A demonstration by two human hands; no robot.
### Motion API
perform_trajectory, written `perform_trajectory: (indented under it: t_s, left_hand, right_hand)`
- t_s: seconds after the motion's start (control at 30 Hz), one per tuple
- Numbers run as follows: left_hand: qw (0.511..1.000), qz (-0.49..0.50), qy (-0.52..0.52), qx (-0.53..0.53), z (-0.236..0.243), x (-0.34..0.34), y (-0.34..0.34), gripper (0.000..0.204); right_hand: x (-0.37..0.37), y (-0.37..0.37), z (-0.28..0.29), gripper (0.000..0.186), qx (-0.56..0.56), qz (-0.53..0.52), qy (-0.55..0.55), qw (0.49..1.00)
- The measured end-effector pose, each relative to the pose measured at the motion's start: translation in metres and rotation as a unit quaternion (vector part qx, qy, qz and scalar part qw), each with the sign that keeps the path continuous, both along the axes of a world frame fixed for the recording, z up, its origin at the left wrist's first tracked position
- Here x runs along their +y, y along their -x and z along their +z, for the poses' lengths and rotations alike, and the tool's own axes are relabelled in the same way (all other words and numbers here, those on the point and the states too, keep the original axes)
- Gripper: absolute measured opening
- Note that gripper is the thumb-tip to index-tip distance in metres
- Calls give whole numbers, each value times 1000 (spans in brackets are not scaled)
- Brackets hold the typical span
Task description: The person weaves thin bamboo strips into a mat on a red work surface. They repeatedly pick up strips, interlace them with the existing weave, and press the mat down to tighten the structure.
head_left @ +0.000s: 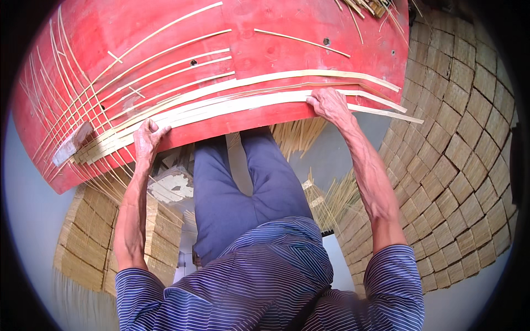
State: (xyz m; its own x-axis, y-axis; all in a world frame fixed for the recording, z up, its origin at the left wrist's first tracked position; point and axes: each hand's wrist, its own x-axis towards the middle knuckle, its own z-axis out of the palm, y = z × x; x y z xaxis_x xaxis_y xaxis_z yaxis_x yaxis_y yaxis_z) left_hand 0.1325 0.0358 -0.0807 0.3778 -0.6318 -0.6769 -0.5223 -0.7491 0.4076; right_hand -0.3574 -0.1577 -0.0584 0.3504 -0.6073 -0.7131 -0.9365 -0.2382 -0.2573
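My right hand (pixel 329 105) is closed on a long pale bamboo strip (pixel 248 101) along the near edge of a red board. Beyond the hand, the ends of several strips stick out past the board's right side. On the left, my left hand (pixel 149 139) is curled with its thumb against the near edge of the same strip. Crossing strips form an open woven grid (pixel 91 121) at the board's left, with strip ends hanging over the near edge. A rough oblong block (pixel 73 144) lies on the grid's corner.
The red board (pixel 265 58) spans the space ahead, with one loose strip (pixel 301 42) and a bundle of strips (pixel 367 6) at its far right. Stacked straw-coloured bundles (pixel 452 160) stand at right, and others (pixel 91 231) at lower left. Thin strips (pixel 342 198) lie below the board.
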Motion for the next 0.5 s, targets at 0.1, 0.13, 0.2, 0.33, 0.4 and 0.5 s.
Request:
perform_trajectory:
  t_s: [0.1,0.13,0.2,0.33,0.4,0.5]
  left_hand:
    - [1000,4,6,2,-5,3,0,46]
    - [1000,-7,11,-14,-6,5,-1,47]
    - [1000,6,3,-1,-5,5,-1,47]
    - [1000,-6,-12,-11,-4,3,-1,47]
    - [1000,-12,-14,-16,-3,2,-1,46]
    - [1000,-19,-14,-18,-3,2,-2,45]
  right_hand:
    - [-2,-2,-3,27,34,-13,-15,999]
    - [-2,-2,-6,26,35,-2,-9,999]
    - [-3,-2,-7,26,28,-6,-9,1000]
    - [0,-4,-9,25,38,-7,7,999]
    - [0,-4,-10,24,36,-10,13,999]
    - [4,-3,-12,24,28,-17,33,999]
